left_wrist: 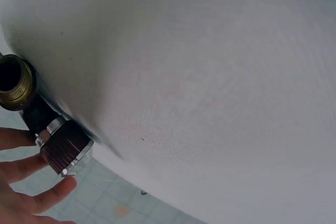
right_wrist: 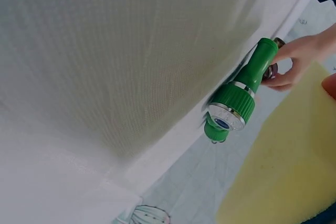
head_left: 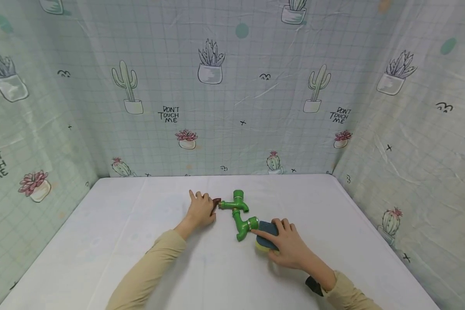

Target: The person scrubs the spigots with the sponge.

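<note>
In the head view, my left hand [head_left: 199,210] grips a dark brown water tap [head_left: 215,206], mostly hidden under the palm. Its brass thread and ribbed knob show in the left wrist view, with fingers around the tap [left_wrist: 65,145]. Just right of it lies a green tap [head_left: 229,205]. A second green tap [head_left: 240,224] with a silver-ringed knob lies nearer me, end to end with the first. My right hand [head_left: 288,243] holds a sponge [head_left: 268,232], blue on top and yellow beneath, beside that knob. One finger stretches across the sponge toward the nearer tap.
Everything lies on a white-covered table [head_left: 178,267]. A cactus-printed curtain [head_left: 240,94] stands behind the table's far edge and along both sides. At my right wrist sits a black device [head_left: 314,285].
</note>
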The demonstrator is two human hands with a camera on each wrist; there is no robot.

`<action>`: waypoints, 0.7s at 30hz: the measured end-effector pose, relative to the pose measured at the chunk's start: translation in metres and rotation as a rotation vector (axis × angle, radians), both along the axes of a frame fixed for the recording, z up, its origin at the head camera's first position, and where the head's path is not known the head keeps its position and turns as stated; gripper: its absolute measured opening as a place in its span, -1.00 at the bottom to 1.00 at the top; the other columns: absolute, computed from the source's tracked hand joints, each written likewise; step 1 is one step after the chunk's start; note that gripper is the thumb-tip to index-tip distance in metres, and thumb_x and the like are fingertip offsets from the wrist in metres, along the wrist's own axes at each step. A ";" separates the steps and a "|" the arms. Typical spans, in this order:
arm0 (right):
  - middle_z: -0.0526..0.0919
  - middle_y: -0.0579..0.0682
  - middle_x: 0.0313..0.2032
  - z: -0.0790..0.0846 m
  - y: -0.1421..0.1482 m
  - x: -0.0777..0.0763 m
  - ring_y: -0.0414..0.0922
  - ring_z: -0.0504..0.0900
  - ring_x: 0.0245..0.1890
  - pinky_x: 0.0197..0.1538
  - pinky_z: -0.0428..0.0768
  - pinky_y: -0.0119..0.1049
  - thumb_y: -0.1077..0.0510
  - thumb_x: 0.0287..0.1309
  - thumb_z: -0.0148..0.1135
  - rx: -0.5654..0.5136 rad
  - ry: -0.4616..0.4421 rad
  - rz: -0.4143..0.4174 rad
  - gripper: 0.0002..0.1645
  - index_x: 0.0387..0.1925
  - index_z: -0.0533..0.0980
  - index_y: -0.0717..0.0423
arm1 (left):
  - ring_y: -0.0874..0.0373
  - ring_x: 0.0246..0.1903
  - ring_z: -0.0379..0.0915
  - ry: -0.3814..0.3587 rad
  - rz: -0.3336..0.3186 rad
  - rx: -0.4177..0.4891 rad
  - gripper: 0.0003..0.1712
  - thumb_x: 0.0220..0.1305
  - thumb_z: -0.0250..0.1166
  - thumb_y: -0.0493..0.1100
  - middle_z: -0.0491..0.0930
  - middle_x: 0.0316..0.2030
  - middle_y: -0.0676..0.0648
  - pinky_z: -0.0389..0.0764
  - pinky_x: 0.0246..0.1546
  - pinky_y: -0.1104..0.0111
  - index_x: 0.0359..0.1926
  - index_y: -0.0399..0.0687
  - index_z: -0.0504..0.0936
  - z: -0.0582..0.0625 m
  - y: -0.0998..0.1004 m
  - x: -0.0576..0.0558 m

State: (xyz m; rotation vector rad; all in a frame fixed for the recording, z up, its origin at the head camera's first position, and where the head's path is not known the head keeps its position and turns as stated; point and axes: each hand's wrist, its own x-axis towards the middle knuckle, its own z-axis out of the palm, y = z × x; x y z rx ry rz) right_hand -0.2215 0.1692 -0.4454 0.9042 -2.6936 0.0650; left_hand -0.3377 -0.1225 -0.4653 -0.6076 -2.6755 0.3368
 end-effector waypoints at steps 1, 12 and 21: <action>0.31 0.08 -0.03 0.000 0.000 0.000 -0.06 0.24 -0.22 -0.31 0.26 -0.22 -0.02 -0.10 0.12 0.006 -0.004 0.000 -0.24 0.20 0.16 -0.55 | -0.25 -0.19 0.39 -0.001 -0.006 -0.002 -0.40 -0.03 0.19 0.17 0.51 -0.29 -0.25 0.23 -0.02 -0.29 -0.25 -0.32 0.55 0.000 -0.001 0.001; 0.33 0.10 -0.05 -0.001 0.004 0.002 -0.03 0.27 -0.19 -0.27 0.32 -0.14 0.00 -0.15 0.15 -0.041 -0.017 -0.011 -0.28 0.16 0.27 -0.44 | -0.27 -0.19 0.41 -0.051 -0.008 -0.006 -0.58 -0.01 0.19 0.10 0.43 -0.14 -0.36 0.26 -0.05 -0.29 -0.20 -0.05 0.41 -0.001 -0.009 0.008; 0.32 0.10 -0.06 -0.004 0.005 0.002 -0.05 0.26 -0.22 -0.31 0.28 -0.22 -0.02 -0.21 0.19 -0.067 -0.001 -0.010 -0.27 0.14 0.29 -0.42 | -0.23 -0.33 0.46 0.093 -0.027 0.010 -0.60 0.10 0.19 0.16 0.46 -0.31 -0.31 0.44 -0.17 -0.17 -0.23 -0.04 0.47 -0.003 -0.015 0.007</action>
